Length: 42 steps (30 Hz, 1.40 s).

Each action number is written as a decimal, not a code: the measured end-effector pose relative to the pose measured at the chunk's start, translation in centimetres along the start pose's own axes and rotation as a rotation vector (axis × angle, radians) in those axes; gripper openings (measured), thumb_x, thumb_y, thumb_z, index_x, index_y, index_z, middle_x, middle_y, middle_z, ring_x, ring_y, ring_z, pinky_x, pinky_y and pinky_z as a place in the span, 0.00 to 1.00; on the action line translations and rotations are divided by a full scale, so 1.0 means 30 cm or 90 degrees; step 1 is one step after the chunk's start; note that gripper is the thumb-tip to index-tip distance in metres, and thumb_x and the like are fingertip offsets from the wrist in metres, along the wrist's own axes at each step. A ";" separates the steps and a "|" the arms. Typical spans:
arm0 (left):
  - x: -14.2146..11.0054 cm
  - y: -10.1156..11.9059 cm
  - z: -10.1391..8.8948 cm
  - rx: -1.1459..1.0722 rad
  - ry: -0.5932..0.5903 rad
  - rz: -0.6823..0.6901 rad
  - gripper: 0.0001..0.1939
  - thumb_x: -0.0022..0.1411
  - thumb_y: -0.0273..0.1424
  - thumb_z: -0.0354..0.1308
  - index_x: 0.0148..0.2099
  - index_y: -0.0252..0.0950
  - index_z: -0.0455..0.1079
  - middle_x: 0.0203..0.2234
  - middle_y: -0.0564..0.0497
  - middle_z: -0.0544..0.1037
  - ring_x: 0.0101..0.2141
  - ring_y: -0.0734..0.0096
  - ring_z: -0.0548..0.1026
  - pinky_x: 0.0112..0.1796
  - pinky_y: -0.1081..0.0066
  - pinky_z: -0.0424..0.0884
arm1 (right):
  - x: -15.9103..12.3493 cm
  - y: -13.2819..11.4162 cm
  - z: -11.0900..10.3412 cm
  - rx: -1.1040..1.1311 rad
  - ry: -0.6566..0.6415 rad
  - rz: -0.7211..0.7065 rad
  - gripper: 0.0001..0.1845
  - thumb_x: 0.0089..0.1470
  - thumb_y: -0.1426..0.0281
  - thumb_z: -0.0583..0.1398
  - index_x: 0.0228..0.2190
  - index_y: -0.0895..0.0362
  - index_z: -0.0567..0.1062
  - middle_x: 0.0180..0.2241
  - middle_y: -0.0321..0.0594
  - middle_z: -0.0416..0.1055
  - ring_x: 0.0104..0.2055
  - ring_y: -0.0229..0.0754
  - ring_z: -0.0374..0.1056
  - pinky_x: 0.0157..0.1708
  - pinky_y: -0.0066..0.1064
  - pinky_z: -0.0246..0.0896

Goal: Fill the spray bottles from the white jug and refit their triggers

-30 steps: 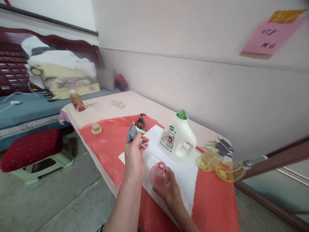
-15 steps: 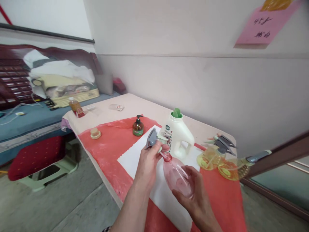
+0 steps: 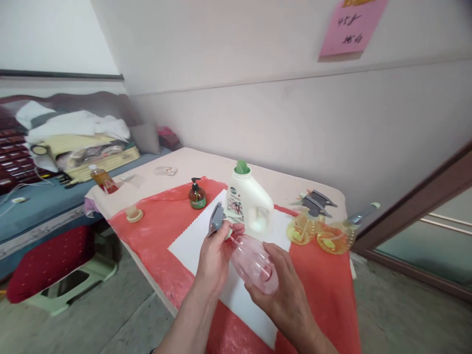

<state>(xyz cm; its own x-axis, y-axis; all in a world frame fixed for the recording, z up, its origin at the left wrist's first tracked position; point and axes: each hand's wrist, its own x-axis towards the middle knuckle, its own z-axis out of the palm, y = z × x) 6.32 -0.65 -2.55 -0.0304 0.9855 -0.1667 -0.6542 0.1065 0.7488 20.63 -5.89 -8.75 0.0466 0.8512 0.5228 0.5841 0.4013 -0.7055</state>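
Observation:
My left hand (image 3: 217, 248) is closed around the collar of a grey trigger spray head (image 3: 216, 218), which sits at the mouth of a clear pink bottle (image 3: 254, 260). The bottle is tilted, its neck toward my left hand and its base toward me. My right hand (image 3: 282, 280) grips the bottle's lower body between thumb and fingers. Whether the threads are engaged is hidden by my left fingers. Just behind stands a cream jug (image 3: 254, 196) with a green spout, on a white sheet (image 3: 191, 246).
Yellow spray bottles (image 3: 304, 227) stand at the right on a red cloth (image 3: 317, 300). A brown pump bottle (image 3: 197, 195) and a small round beige object (image 3: 133, 214) are left of the jug. An amber bottle (image 3: 103, 179) leans at the table's far left; a red-topped stool (image 3: 47, 265) stands below.
The spray head has come down onto the bottle's mouth, its tube now inside or hidden. The bottle is tilted further over. My view has shifted to the right.

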 end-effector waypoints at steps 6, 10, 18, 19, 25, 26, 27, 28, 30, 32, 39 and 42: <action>-0.003 0.009 -0.001 0.015 -0.050 -0.012 0.08 0.58 0.35 0.62 0.35 0.35 0.72 0.32 0.45 0.78 0.40 0.61 0.75 0.44 0.64 0.68 | 0.030 -0.062 -0.031 0.577 -0.148 0.495 0.27 0.44 0.54 0.65 0.43 0.55 0.71 0.42 0.43 0.73 0.42 0.47 0.69 0.35 0.33 0.65; -0.006 0.002 0.005 0.014 -0.046 0.022 0.08 0.58 0.35 0.62 0.33 0.34 0.73 0.26 0.47 0.77 0.35 0.63 0.76 0.44 0.62 0.69 | 0.028 -0.083 -0.013 0.801 -0.079 0.734 0.27 0.45 0.49 0.66 0.37 0.57 0.73 0.38 0.43 0.75 0.33 0.42 0.71 0.32 0.31 0.64; 0.026 0.002 -0.035 -0.033 0.085 0.122 0.09 0.55 0.35 0.64 0.30 0.34 0.72 0.24 0.51 0.74 0.32 0.67 0.75 0.40 0.66 0.70 | -0.002 -0.074 0.076 0.786 0.013 0.554 0.41 0.30 0.55 0.74 0.47 0.46 0.68 0.56 0.43 0.62 0.54 0.52 0.63 0.45 0.41 0.66; 0.031 0.004 -0.040 -0.047 0.099 0.127 0.09 0.54 0.35 0.64 0.30 0.34 0.72 0.25 0.51 0.74 0.32 0.67 0.76 0.41 0.66 0.70 | -0.012 -0.077 0.087 0.736 0.033 0.497 0.45 0.27 0.59 0.75 0.49 0.45 0.67 0.58 0.42 0.59 0.57 0.52 0.60 0.46 0.41 0.65; 0.021 0.022 -0.036 -0.020 0.040 0.108 0.09 0.57 0.36 0.63 0.31 0.34 0.73 0.27 0.48 0.77 0.36 0.64 0.76 0.44 0.64 0.69 | -0.037 -0.090 0.079 0.677 -0.054 0.503 0.41 0.41 0.49 0.68 0.53 0.50 0.62 0.51 0.47 0.67 0.49 0.50 0.69 0.37 0.35 0.70; 0.016 0.025 -0.032 -0.017 0.025 0.104 0.09 0.57 0.35 0.63 0.32 0.34 0.73 0.27 0.48 0.77 0.37 0.63 0.76 0.44 0.63 0.69 | -0.031 -0.088 0.070 0.738 -0.105 0.575 0.40 0.45 0.45 0.64 0.53 0.52 0.63 0.46 0.48 0.70 0.42 0.49 0.72 0.30 0.33 0.70; 0.012 0.027 -0.029 -0.012 0.012 0.100 0.09 0.57 0.35 0.63 0.32 0.35 0.72 0.27 0.48 0.77 0.37 0.63 0.76 0.44 0.63 0.69 | -0.025 -0.085 0.063 0.797 -0.150 0.643 0.40 0.48 0.41 0.59 0.53 0.54 0.63 0.42 0.48 0.72 0.36 0.47 0.73 0.24 0.30 0.68; 0.009 0.029 -0.026 -0.003 0.004 0.097 0.08 0.57 0.35 0.62 0.32 0.35 0.73 0.27 0.48 0.77 0.37 0.62 0.76 0.44 0.63 0.69 | -0.018 -0.082 0.057 0.843 -0.182 0.697 0.40 0.50 0.39 0.55 0.53 0.55 0.64 0.40 0.48 0.73 0.31 0.45 0.73 0.20 0.28 0.65; 0.008 0.029 -0.026 0.012 0.007 0.101 0.08 0.58 0.35 0.62 0.32 0.34 0.73 0.26 0.48 0.77 0.36 0.63 0.76 0.44 0.62 0.69 | -0.008 -0.076 0.055 0.877 -0.197 0.737 0.41 0.51 0.38 0.52 0.53 0.55 0.65 0.39 0.48 0.73 0.27 0.41 0.72 0.18 0.26 0.64; 0.013 0.027 -0.030 0.003 0.031 0.115 0.08 0.57 0.34 0.62 0.31 0.34 0.72 0.25 0.50 0.76 0.33 0.65 0.76 0.44 0.62 0.70 | -0.005 -0.075 0.060 0.832 -0.168 0.714 0.41 0.50 0.37 0.53 0.54 0.54 0.65 0.44 0.49 0.71 0.28 0.40 0.71 0.18 0.28 0.65; 0.035 0.033 -0.047 -0.080 0.079 0.120 0.07 0.57 0.34 0.63 0.31 0.35 0.72 0.24 0.51 0.75 0.31 0.68 0.76 0.43 0.64 0.70 | -0.037 -0.115 0.066 0.440 -0.030 0.363 0.53 0.36 0.64 0.71 0.61 0.43 0.54 0.61 0.44 0.56 0.42 0.42 0.69 0.36 0.33 0.68; 0.028 0.045 -0.045 -0.052 0.041 0.089 0.09 0.57 0.35 0.63 0.32 0.34 0.72 0.26 0.48 0.77 0.34 0.64 0.77 0.44 0.64 0.69 | -0.028 -0.114 0.049 0.545 -0.092 0.457 0.51 0.36 0.63 0.72 0.59 0.50 0.56 0.48 0.45 0.70 0.29 0.38 0.70 0.27 0.28 0.65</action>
<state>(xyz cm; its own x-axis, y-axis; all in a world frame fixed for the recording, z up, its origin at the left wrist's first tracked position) 4.40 0.13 -2.54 -0.1729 0.9791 -0.1070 -0.6992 -0.0455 0.7134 17.40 -7.50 -7.48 0.0220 0.9874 -0.1567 -0.2908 -0.1437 -0.9459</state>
